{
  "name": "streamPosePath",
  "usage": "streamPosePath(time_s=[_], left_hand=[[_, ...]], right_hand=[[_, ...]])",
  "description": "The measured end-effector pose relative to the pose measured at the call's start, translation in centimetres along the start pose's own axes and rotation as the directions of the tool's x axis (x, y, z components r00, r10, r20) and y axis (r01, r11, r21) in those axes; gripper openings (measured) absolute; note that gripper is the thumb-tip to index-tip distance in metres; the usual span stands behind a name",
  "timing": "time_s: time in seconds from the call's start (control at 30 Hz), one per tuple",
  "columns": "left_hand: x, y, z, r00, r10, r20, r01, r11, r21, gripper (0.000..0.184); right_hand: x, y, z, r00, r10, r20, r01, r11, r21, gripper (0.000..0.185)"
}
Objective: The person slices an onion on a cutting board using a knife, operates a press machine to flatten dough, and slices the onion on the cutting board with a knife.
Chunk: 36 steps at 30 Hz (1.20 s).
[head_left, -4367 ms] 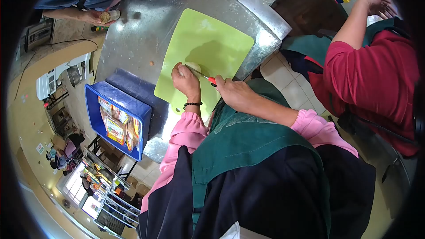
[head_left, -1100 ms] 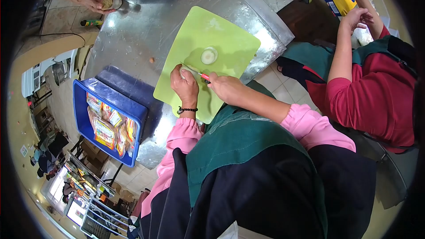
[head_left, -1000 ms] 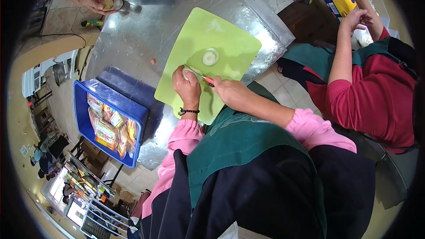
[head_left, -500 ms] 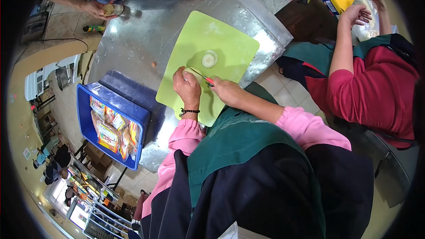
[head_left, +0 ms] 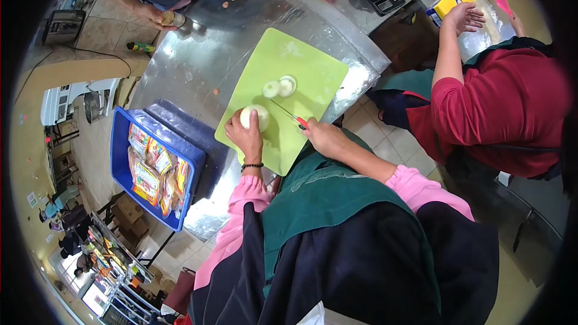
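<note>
My left hand (head_left: 245, 135) is closed round a peeled white onion (head_left: 255, 115), which rests on the green cutting board (head_left: 316, 66) with its pale cut face showing. In my right hand (head_left: 325, 138) is a small knife (head_left: 288, 111) with a red and black handle; its blade lies just right of the onion, apart from it, pointing up and left. Beyond the blade, two cut onion pieces (head_left: 279, 87) lie side by side on the board, touching or overlapping.
A blue crate (head_left: 198, 159) of packaged food stands left of the board on the metal table (head_left: 180, 78). Across the table a person's hand (head_left: 158, 17) holds a small jar (head_left: 173, 19). To the right, a co-worker in red (head_left: 500, 108) stands near a yellow box (head_left: 453, 1) and a scale (head_left: 388, 3).
The knife has come out of the onion and moved off to the right. A second cut piece now lies beside the first. My left hand has shifted down with the onion.
</note>
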<state>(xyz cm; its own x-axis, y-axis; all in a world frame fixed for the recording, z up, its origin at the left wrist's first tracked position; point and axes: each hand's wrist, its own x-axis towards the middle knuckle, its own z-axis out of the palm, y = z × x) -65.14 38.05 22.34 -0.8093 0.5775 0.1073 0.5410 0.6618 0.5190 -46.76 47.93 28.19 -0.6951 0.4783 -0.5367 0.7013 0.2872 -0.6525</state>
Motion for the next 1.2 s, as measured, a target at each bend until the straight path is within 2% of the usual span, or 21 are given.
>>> streamPosePath(time_s=[0.03,0.07,0.1,0.13,0.2,0.27,0.33,0.4,0.47,0.53,0.57,0.63,0.87,0.93,1.2], left_hand=[[-0.3,-0.8,-0.8,0.99,-0.071,0.121,0.081,0.994,-0.078,0.04],[-0.7,-1.4,-1.0,0.99,-0.082,0.115,0.09,0.994,-0.069,0.04],[-1.1,-2.2,-0.9,0.975,-0.153,0.161,0.189,0.954,-0.234,0.042],[-1.4,-3.2,-0.5,0.954,-0.213,0.213,0.283,0.876,-0.39,0.044],[-1.8,-4.0,-0.2,0.94,-0.256,0.224,0.333,0.829,-0.45,0.045],[-2.4,-2.0,-0.9,0.922,-0.273,0.275,0.386,0.712,-0.587,0.041],[-2.7,-1.4,-1.0,0.909,-0.327,0.259,0.417,0.718,-0.557,0.039],[-3.1,-2.0,-0.4,0.945,-0.279,0.171,0.327,0.834,-0.444,0.038],[-3.3,-2.9,0.4,0.949,-0.276,0.15,0.314,0.813,-0.491,0.038],[-3.4,-2.5,0.0,0.951,-0.28,0.132,0.309,0.825,-0.474,0.039],[-3.6,-2.3,-0.2,0.948,-0.29,0.13,0.316,0.817,-0.482,0.039],[-3.9,-1.9,-0.6,0.912,-0.309,0.268,0.405,0.777,-0.482,0.043],[-3.8,-1.5,-0.7,0.875,-0.373,0.31,0.483,0.622,-0.616,0.04],[-3.7,-1.3,-0.9,0.877,-0.37,0.308,0.478,0.592,-0.649,0.037],[-3.8,-1.8,-0.8,0.887,-0.332,0.32,0.459,0.573,-0.679,0.036]], right_hand=[[0.4,-0.1,0.1,1.0,-0.007,0.007,0.007,1.0,0.002,0.03],[1.3,0.0,0.1,0.997,-0.034,0.072,0.033,0.999,0.015,0.032],[2.4,0.2,0.2,0.989,-0.064,0.137,0.061,0.998,0.027,0.033],[3.4,1.1,0.7,0.986,-0.119,0.116,0.116,0.993,0.03,0.035],[4.2,2.7,0.7,0.99,-0.107,0.094,0.105,0.994,0.033,0.036],[3.1,1.5,-0.5,0.993,-0.069,0.091,0.068,0.998,0.01,0.035],[1.6,-0.1,-1.0,0.999,-0.028,0.032,0.028,1.0,-0.004,0.033],[0.5,-1.5,-0.6,0.992,-0.128,0.004,0.127,0.989,0.069,0.03],[-0.5,-3.0,0.1,0.974,-0.216,-0.066,0.218,0.975,0.033,0.027],[-0.9,-3.5,0.9,0.979,-0.205,-0.004,0.204,0.978,0.049,0.024],[-0.9,-3.2,1.6,0.974,-0.226,-0.027,0.227,0.973,0.035,0.024],[-0.6,-2.9,2.7,0.965,-0.255,-0.068,0.256,0.967,0.01,0.024],[0.0,-3.1,4.7,0.967,-0.25,-0.042,0.247,0.967,-0.057,0.023],[0.1,-3.2,4.8,0.979,-0.204,-0.024,0.202,0.976,-0.079,0.023],[0.3,-2.6,5.5,0.974,-0.222,-0.034,0.215,0.966,-0.143,0.022]])
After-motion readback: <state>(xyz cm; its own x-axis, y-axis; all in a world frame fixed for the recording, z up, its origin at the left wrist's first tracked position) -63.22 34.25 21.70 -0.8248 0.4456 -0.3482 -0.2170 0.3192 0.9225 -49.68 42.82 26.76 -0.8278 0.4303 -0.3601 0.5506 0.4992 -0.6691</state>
